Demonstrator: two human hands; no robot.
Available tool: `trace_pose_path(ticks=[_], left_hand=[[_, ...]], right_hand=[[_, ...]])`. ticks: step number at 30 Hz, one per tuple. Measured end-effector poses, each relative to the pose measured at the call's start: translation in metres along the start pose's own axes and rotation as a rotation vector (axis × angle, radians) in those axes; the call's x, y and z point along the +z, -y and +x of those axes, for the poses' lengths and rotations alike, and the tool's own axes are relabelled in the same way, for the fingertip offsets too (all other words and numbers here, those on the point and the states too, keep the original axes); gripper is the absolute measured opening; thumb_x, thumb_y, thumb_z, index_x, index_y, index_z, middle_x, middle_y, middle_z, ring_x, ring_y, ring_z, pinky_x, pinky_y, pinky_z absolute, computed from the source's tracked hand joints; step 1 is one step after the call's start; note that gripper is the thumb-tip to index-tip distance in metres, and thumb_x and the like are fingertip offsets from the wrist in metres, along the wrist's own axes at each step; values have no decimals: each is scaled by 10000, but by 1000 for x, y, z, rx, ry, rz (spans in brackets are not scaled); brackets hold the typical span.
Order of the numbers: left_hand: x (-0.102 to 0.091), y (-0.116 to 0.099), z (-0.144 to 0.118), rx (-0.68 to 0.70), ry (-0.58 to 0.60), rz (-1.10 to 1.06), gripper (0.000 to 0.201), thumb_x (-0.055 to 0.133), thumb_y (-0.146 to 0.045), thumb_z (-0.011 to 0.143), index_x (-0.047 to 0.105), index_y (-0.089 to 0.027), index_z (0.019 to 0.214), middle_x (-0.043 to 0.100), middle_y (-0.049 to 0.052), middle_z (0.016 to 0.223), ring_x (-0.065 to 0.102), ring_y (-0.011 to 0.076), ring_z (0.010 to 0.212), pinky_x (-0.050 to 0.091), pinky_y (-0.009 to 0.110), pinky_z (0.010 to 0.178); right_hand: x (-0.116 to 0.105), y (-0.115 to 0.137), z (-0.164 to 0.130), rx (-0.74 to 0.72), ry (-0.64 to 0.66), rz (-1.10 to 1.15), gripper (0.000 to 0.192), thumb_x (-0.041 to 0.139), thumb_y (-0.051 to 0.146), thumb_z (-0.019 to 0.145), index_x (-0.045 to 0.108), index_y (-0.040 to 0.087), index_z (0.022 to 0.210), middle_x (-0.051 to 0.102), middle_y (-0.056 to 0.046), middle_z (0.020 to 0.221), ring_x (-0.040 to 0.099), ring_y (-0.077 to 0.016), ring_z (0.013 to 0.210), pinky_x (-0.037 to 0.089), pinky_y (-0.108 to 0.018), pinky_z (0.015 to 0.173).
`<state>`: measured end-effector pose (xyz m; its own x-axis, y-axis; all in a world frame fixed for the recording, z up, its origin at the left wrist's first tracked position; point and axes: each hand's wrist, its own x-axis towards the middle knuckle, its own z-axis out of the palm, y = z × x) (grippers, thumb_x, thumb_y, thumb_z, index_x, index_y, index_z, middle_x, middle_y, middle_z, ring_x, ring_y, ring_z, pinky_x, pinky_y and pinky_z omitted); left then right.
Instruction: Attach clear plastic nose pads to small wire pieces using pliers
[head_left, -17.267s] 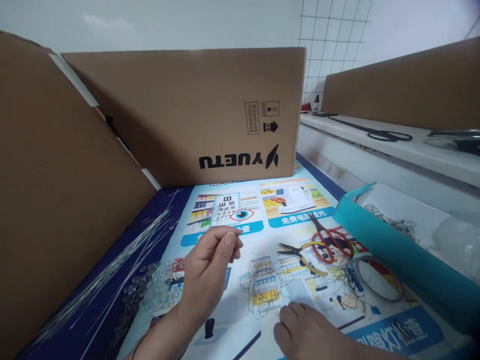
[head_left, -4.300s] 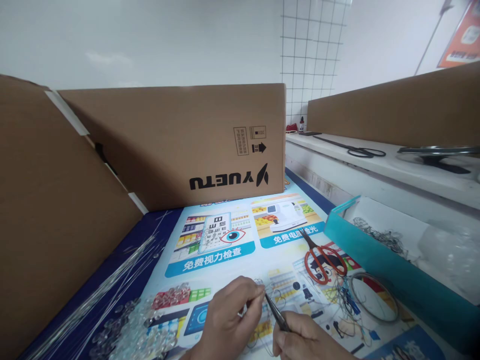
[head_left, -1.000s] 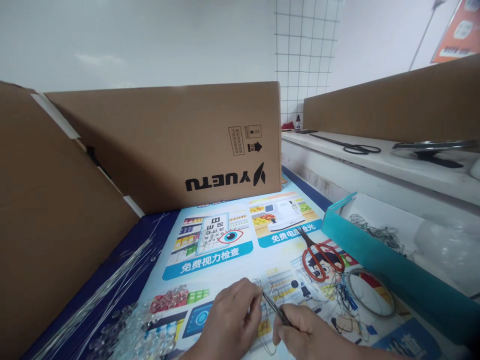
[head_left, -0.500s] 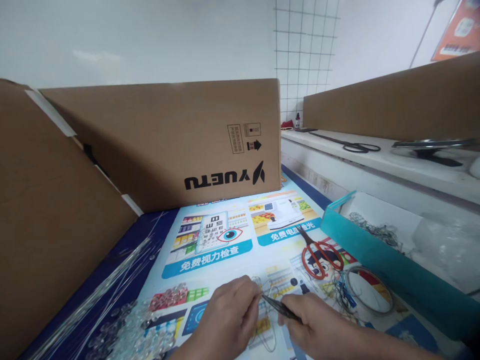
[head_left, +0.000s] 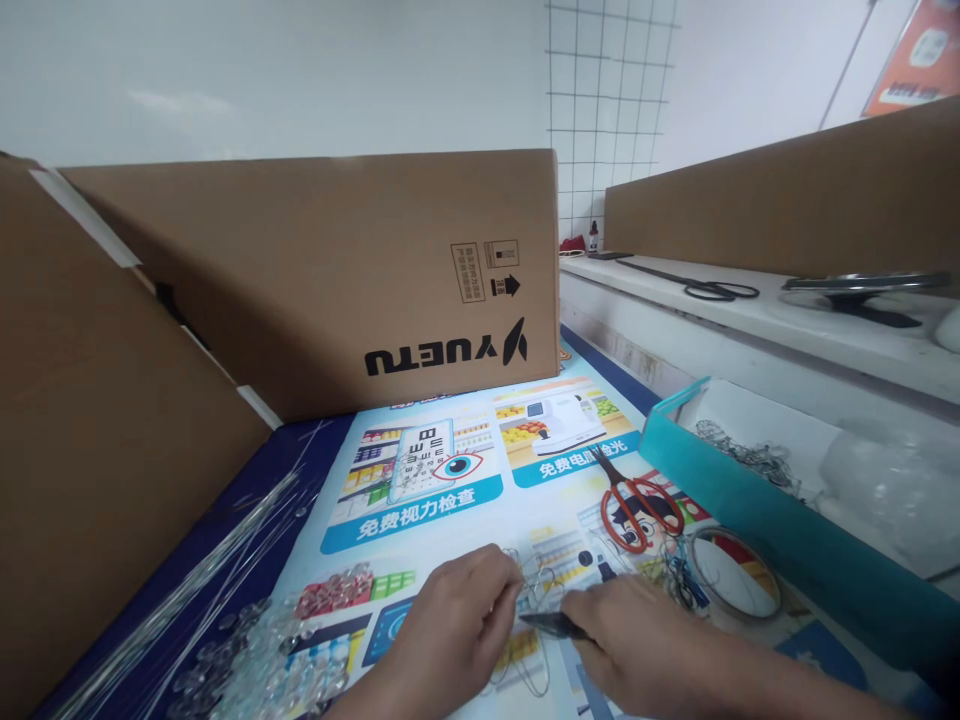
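My left hand [head_left: 457, 625] is closed in a pinch at the front of the table, with thin metal wire [head_left: 541, 578] looping out beside its fingertips. My right hand [head_left: 637, 640] grips dark pointed pliers [head_left: 553, 625], their tip directed left and just below the left fingertips. Whether the jaws are parted is too blurred to make out. To the left lies a pile of clear beads [head_left: 281, 660], with pinkish beads [head_left: 337, 590] behind it. Red-handled scissors [head_left: 639, 515] rest beyond my right hand, near a coil of wire [head_left: 776, 590].
A teal box [head_left: 757, 530] on the right holds tangled wire pieces and a clear plastic bag. Long straight wires [head_left: 225, 560] lie along the left edge. Cardboard boxes [head_left: 315, 280] stand at the back and left. Black scissors [head_left: 712, 288] are on the white ledge.
The pliers' tip has dropped slightly, from right at my left fingertips to just below them. My left hand stays nearly in place, and the view has shifted a little.
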<state>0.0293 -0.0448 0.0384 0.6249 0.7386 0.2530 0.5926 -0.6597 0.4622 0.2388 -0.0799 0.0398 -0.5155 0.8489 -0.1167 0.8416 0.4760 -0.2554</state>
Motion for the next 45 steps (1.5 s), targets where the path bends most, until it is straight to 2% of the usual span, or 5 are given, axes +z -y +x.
trace_pose_path(ticks=[4, 11, 18, 29, 45], left_hand=[[-4, 0, 3, -99, -1, -13, 157, 391, -168, 855, 524, -194, 776, 571, 14, 727, 533, 149, 672, 354, 245, 590], [-4, 1, 5, -160, 41, 6, 180, 394, -180, 849, 544, -195, 752, 591, 11, 724, 547, 155, 678, 368, 240, 595], [-5, 1, 5, -180, 91, 18, 206, 382, -196, 865, 567, -207, 775, 606, 3, 744, 562, 155, 701, 373, 238, 607], [-6, 3, 4, -198, 51, 155, 179, 398, -191, 844, 562, -201, 771, 620, 10, 747, 576, 163, 674, 365, 248, 590], [-8, 13, 5, -192, -41, 45, 144, 454, -212, 826, 571, -181, 749, 602, 9, 695, 535, 143, 635, 350, 240, 569]], right_hand=[[1, -9, 3, -2, 3, 13, 150, 409, 263, 815, 545, 204, 793, 660, -47, 752, 586, -183, 611, 170, -279, 482], [0, -36, 20, 225, -176, -165, 173, 447, 296, 826, 551, 179, 899, 593, -98, 876, 545, -234, 797, 331, -299, 637], [12, -48, 29, 172, -294, -292, 201, 516, 337, 826, 599, 158, 862, 556, -117, 904, 468, -274, 918, 311, -418, 847], [-34, 10, 44, -255, -286, 59, 203, 423, 263, 904, 601, 179, 957, 575, -50, 893, 504, -171, 876, 402, -277, 772], [-23, 17, 55, -174, -265, 231, 169, 429, 192, 879, 557, 181, 989, 609, -46, 915, 541, -160, 873, 399, -271, 762]])
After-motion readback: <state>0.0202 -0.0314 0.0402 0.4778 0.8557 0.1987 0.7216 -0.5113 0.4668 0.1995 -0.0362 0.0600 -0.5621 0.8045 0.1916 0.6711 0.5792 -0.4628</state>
